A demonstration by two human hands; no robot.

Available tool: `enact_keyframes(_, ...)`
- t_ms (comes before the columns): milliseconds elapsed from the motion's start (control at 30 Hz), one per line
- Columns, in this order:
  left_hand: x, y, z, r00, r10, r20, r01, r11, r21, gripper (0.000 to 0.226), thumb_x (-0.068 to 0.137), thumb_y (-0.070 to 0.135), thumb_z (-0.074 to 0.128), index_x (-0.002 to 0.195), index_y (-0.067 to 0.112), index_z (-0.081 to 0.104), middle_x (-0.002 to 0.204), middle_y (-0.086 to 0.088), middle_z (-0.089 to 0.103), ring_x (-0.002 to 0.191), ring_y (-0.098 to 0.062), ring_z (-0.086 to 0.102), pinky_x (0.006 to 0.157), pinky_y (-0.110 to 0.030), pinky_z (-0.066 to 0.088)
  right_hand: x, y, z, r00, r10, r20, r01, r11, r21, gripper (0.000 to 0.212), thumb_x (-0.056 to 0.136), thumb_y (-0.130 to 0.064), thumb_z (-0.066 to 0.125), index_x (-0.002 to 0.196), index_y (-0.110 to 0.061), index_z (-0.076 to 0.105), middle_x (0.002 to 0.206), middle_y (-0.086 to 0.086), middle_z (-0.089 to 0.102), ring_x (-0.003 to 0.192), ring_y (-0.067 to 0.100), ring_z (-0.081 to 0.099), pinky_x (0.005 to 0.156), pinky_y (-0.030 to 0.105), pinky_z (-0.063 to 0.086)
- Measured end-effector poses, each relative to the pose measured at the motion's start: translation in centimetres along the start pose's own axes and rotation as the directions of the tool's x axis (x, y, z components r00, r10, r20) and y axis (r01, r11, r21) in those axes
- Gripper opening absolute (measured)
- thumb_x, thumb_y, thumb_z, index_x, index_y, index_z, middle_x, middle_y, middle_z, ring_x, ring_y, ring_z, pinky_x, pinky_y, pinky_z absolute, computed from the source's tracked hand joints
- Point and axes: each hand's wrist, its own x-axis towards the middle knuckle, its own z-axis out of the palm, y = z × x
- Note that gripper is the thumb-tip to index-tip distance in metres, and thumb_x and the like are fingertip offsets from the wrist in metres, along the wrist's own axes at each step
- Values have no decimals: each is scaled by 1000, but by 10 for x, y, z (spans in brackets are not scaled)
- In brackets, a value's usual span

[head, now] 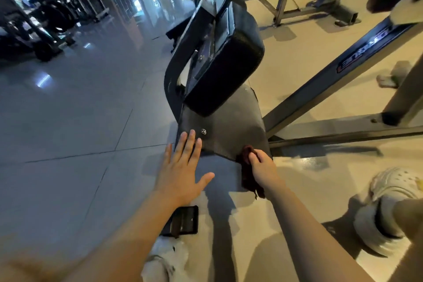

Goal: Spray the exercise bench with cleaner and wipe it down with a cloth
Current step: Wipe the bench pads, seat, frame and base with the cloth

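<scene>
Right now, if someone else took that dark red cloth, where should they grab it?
Probably the loose tail of the cloth, hanging below the right hand, approached from below. The upper end is bunched under the fingers against the bench edge.

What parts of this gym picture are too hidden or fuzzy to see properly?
All in the head view:
- Spray cleaner: no bottle shows anywhere.
- Dark red cloth: the right hand covers the part it grips.
- Bench top: the black pad tilts away, so its far face is hidden.
- Frame lettering: too blurred to read.
- White shoe: smeared by motion.
- The left hand hides the grey base plate corner.
</scene>
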Motion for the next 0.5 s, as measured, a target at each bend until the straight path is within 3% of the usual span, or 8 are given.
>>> enact_keyframes(33, 0, 2, -4, 1000, -12, 9, 12, 1000, 6, 96, 75, 79, -12, 150, 20, -22, 145, 1, -48, 131, -16, -48, 112, -42, -21, -9, -8, -1, 998, 54, 13, -56, 987, 151, 22, 107, -26, 33, 111, -18, 53, 102, 8, 58, 80, 17, 58, 51, 15, 47)
enact_keyframes(67, -1, 4, -9, 999, -25, 26, 25, 1000, 7, 90, 82, 76, -1, 150, 20, -20, 146, 1, -46, 131, -16, -47, 112, -43, -20, -18, -17, 1, 996, 88, 35, -94, 957, 275, 23, 107, -28, 34, 104, -19, 55, 102, 10, 59, 81, 19, 59, 50, 19, 48)
enact_keyframes(133, -3, 11, -20, 998, -35, 43, 40, 994, -105, 78, 95, 64, 22, 153, 22, -9, 154, 0, -33, 133, -13, -39, 113, -41, -18, -32, -27, 9, 990, 110, 88, -138, 877, 460, 22, 105, -33, 38, 108, -22, 57, 115, 10, 61, 97, 24, 62, 67, 30, 53)
enact_keyframes(200, -11, 16, -29, 995, -64, -77, 29, 919, -392, 66, 98, 53, 36, 154, 24, 15, 161, 3, -10, 140, -5, -21, 118, -37, -8, -47, -36, 19, 986, 99, 131, -159, 774, 613, 23, 103, -36, 44, 121, -23, 52, 120, 8, 62, 104, 26, 63, 74, 37, 55)
enact_keyframes(267, -27, 18, -37, 951, -200, -237, -20, 723, -691, 46, 97, 42, 49, 140, 26, 47, 154, 11, 27, 141, 2, 15, 117, -26, 17, -64, -47, 28, 976, 87, 198, -199, 716, 669, 29, 101, -37, 49, 126, -22, 51, 115, 11, 67, 102, 29, 67, 73, 41, 58)
enact_keyframes(333, -46, 12, -43, 925, -304, -228, -49, 500, -865, 28, 92, 38, 57, 117, 26, 62, 127, 16, 54, 116, 7, 48, 99, -17, 44, -79, -59, 40, 960, 55, 276, -231, 713, 662, 32, 100, -35, 50, 125, -18, 56, 111, 14, 70, 100, 31, 69, 76, 45, 60)
enact_keyframes(400, -60, 0, -44, 940, -323, -107, -16, 272, -962, 27, 84, 45, 59, 107, 31, 64, 106, 15, 64, 97, 2, 61, 81, -18, 54, -89, -68, 59, 939, 10, 343, -247, 714, 656, 33, 98, -32, 49, 123, -13, 58, 112, 18, 69, 102, 34, 68, 82, 47, 58)
enact_keyframes(500, -62, -30, -33, 926, -377, 22, 64, 101, -993, 28, 79, 42, 68, 104, 42, 55, 100, 17, 64, 94, 2, 62, 76, -15, 54, -96, -78, 97, 926, -41, 375, -218, 754, 620, 32, 94, -25, 51, 123, -12, 59, 113, 18, 68, 106, 32, 66, 85, 44, 56)
